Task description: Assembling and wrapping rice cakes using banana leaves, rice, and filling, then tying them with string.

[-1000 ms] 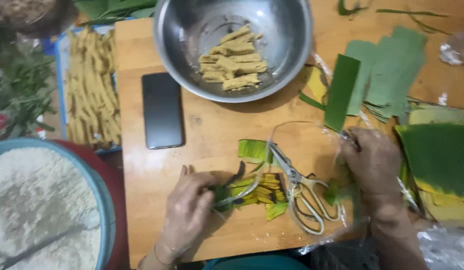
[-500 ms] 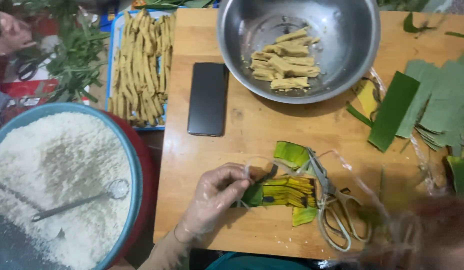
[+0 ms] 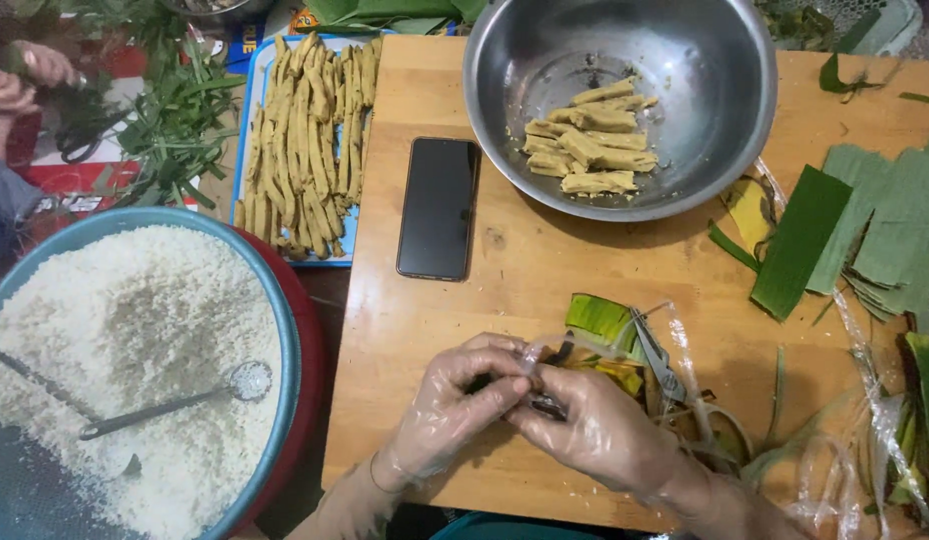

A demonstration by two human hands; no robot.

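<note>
Pale matt wooden table point(image 3: 545, 270) with visible grain; large round steel bowl point(image 3: 625, 100), brushed and gleaming; black glossy glass-faced phone point(image 3: 438, 208); thin clear plastic gloves (crinkled, shiny) on the left hand point(image 3: 450, 410) and right hand point(image 3: 595, 435); metal-bladed scissors point(image 3: 675, 385).

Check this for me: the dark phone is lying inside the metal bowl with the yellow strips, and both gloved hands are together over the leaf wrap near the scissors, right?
Not quite. The head view shows the phone lying flat on the wooden table, left of the metal bowl, not in it. The yellow strips are in the bowl, and the left hand and right hand do meet over the leaf wrap beside the scissors.
</note>
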